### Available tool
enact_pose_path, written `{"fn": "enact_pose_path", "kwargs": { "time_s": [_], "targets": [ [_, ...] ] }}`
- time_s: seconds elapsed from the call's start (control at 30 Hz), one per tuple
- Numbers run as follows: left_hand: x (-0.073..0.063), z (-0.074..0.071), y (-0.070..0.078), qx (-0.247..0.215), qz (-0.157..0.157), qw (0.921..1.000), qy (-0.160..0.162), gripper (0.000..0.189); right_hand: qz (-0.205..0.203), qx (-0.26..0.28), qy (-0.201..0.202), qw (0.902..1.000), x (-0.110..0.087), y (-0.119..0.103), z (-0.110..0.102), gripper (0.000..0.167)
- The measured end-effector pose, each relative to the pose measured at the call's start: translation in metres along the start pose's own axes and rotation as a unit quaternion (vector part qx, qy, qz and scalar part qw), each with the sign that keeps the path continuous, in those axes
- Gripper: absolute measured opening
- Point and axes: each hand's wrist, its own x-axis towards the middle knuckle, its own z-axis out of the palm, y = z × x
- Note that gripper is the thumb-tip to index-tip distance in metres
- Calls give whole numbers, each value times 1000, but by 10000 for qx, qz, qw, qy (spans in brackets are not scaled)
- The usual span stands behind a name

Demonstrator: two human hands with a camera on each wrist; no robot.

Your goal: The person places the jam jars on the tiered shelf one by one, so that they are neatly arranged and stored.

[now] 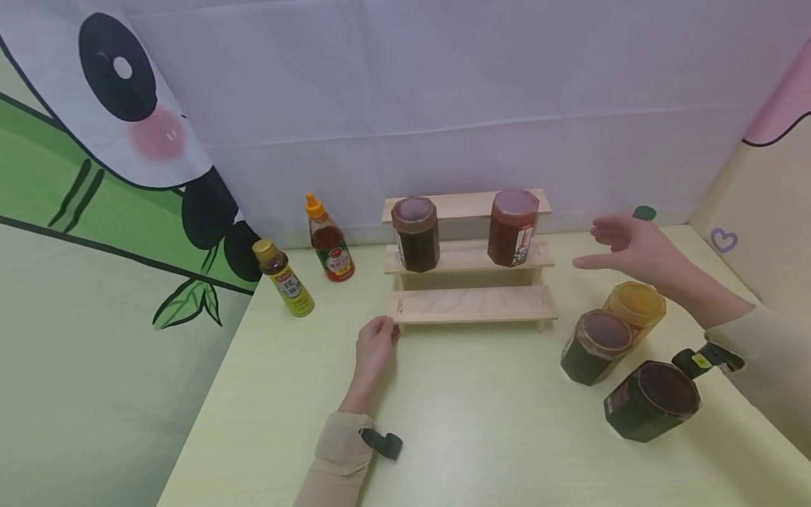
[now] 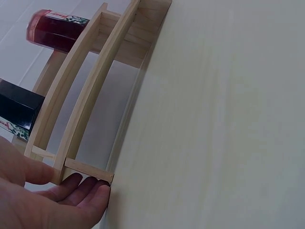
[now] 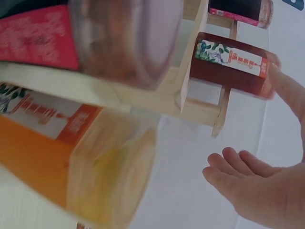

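A three-tier wooden rack (image 1: 472,305) stands near the back of the table. My left hand (image 1: 374,348) grips its front left end; in the left wrist view the thumb lies on the step's edge, with the fingers curled at the end piece (image 2: 89,170). On the middle tier sit a dark jar (image 1: 418,246) at the left and a red-brown jar (image 1: 507,236) at the right. My right hand (image 1: 640,246) is raised right of the rack, thumb and fingers spread apart, holding nothing. Below it stand an amber jar (image 1: 636,306) and a dark jar (image 1: 592,355).
Nearer the front right is a larger dark jar (image 1: 646,408). A green cap (image 1: 645,213) shows behind the right hand. Left of the rack stand an orange-capped sauce bottle (image 1: 332,250) and a gold-capped bottle (image 1: 288,282). A white cloth (image 1: 469,77) hangs behind the table.
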Motion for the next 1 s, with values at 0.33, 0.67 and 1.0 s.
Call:
{"fn": "enact_pose_path", "kwargs": {
  "time_s": [0.33,0.67,1.0],
  "targets": [
    [-1,0,2,-4,-13,10000,-9,32,-8,-43,-84,10000,-20,34,-13,78],
    [1,1,-1,107,-65,9999,25,33,-15,-31,-155,9999,-41,70,-22,71],
    [0,0,0,178,-15,9998,28,33,-309,255,-658,9970,-55,111,-19,72]
  ]
}}
